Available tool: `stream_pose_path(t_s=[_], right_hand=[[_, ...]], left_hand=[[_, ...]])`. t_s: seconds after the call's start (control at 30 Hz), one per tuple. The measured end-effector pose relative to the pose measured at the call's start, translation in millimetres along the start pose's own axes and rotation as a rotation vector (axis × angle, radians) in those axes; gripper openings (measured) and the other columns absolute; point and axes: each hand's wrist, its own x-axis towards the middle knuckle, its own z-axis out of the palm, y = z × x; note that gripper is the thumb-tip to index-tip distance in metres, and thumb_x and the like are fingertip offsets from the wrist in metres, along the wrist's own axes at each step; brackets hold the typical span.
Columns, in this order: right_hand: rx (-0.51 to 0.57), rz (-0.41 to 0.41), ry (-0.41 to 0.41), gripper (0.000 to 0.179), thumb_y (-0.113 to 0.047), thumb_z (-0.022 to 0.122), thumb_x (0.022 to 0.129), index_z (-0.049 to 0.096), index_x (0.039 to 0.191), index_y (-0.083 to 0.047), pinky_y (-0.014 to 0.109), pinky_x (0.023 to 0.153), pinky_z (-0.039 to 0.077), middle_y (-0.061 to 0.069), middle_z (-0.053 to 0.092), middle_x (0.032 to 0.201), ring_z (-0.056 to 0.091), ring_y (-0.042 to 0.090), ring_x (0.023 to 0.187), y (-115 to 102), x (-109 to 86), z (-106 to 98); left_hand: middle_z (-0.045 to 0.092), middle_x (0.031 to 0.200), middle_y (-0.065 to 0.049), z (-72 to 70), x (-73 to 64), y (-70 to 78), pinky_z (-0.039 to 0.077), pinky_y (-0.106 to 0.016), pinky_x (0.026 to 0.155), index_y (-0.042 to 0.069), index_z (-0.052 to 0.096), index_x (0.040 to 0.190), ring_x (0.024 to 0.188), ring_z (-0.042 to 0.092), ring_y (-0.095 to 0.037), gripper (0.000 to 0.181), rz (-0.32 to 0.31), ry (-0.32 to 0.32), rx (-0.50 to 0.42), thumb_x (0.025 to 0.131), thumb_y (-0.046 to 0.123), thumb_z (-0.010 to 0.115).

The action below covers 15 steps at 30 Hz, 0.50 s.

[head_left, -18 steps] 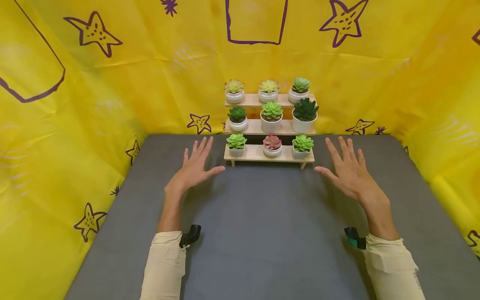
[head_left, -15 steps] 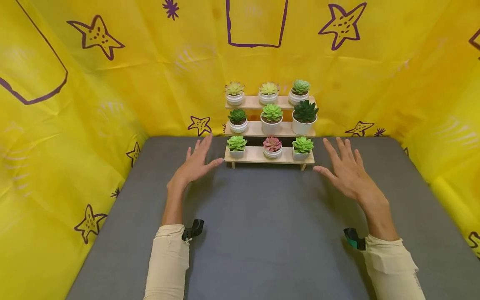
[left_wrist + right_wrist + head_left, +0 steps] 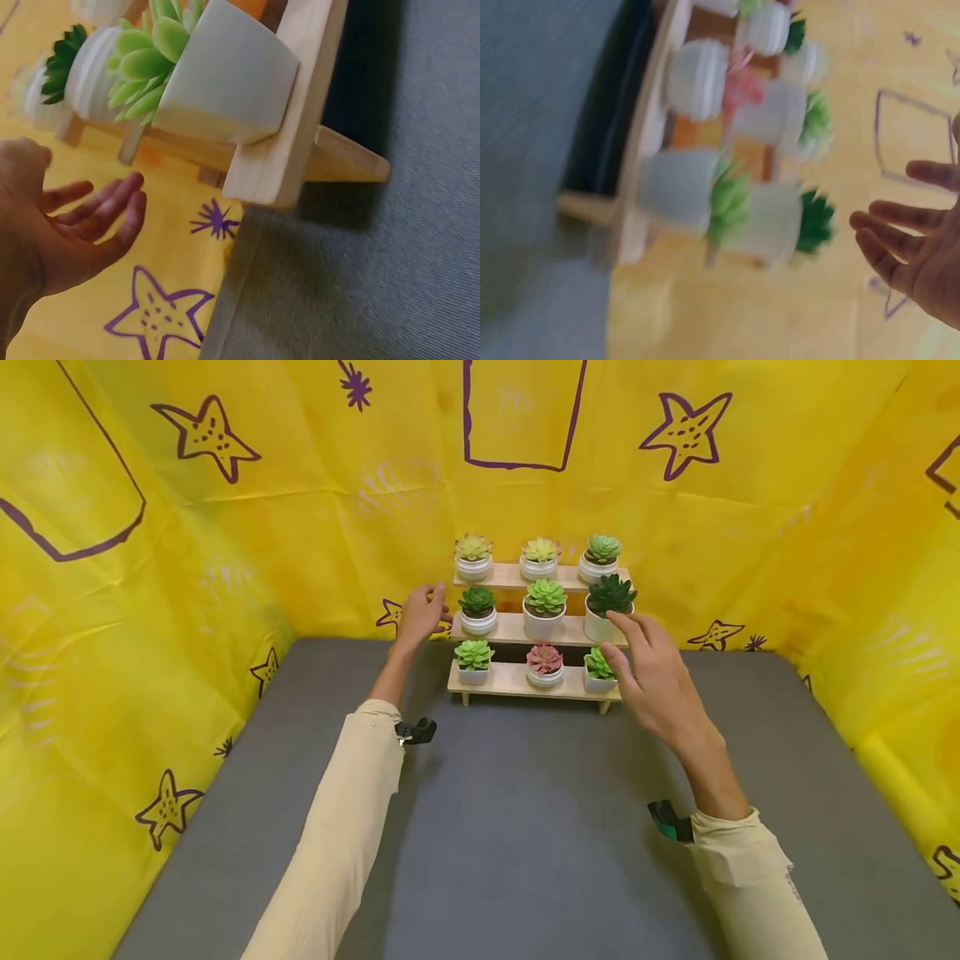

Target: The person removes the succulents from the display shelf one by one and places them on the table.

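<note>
A three-tier wooden stand (image 3: 510,681) holds several potted succulents in white pots, three on each tier. My left hand (image 3: 422,617) is beside the stand's left end, nearest a dark green succulent (image 3: 477,602) on the middle tier. In the left wrist view its fingers are loosely bent, apart from the wood and the square white pot (image 3: 232,75). Over on the other side, my right hand (image 3: 660,681) hovers before the stand's right end, partly covering a light green succulent (image 3: 599,665). The right wrist view shows its relaxed fingers apart from the large dark green succulent (image 3: 815,223).
A grey tabletop (image 3: 517,827) stretches in front of the stand. Yellow cloth (image 3: 360,535) with purple starfish drawings hangs close behind it and along both sides. The pots stand near one another on narrow shelves.
My left hand has reached forward and right to the stand's left end. The right hand has moved left and slightly forward, in front of the stand's right end. The pots keep their places.
</note>
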Motion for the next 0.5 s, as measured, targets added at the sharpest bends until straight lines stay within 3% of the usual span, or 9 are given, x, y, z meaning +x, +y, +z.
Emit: stream_pose_path(t_s=[0.13, 0.27, 0.37, 0.5], right_hand=[[0.035, -0.059, 0.015, 0.048, -0.032, 0.049, 0.112, 0.05, 0.153, -0.008, 0.059, 0.111, 0.042, 0.022, 0.054, 0.144, 0.054, 0.041, 0.128, -23, 19.4, 4], [0.045, -0.129, 0.018, 0.046, -0.03, 0.05, 0.111, 0.052, 0.151, -0.006, 0.056, 0.112, 0.044, 0.02, 0.056, 0.144, 0.055, 0.038, 0.128, -41, 34.6, 8], [0.039, -0.164, 0.014, 0.046, -0.029, 0.052, 0.11, 0.054, 0.149, -0.005, 0.056, 0.11, 0.046, 0.019, 0.057, 0.144, 0.056, 0.037, 0.129, -48, 41.9, 10], [0.051, -0.162, -0.003, 0.045, -0.031, 0.052, 0.11, 0.055, 0.147, -0.006, 0.054, 0.105, 0.05, 0.018, 0.059, 0.14, 0.059, 0.035, 0.123, -52, 48.3, 13]], left_hand=[[0.072, 0.104, -0.019, 9.5, 18.2, 2.1, 0.064, -0.043, 0.078, 0.005, 0.061, 0.138, 0.085, 0.071, -0.024, 0.068, 0.011, 0.027, 0.018, 0.109, 0.06, 0.034], [0.066, 0.078, -0.009, 16.9, 28.2, 0.6, 0.053, -0.029, 0.055, 0.006, 0.068, 0.107, 0.065, 0.061, -0.015, 0.068, 0.061, 0.11, 0.094, 0.109, 0.062, 0.03], [0.059, 0.069, -0.008, 24.0, 30.4, -0.7, 0.042, -0.029, 0.054, 0.01, 0.06, 0.082, 0.061, 0.056, -0.02, 0.067, 0.075, 0.173, 0.156, 0.111, 0.06, 0.026], [0.064, 0.081, -0.021, 36.9, 28.2, -0.6, 0.044, -0.04, 0.067, 0.014, 0.046, 0.069, 0.075, 0.059, -0.033, 0.064, 0.058, 0.214, 0.181, 0.111, 0.056, 0.025]])
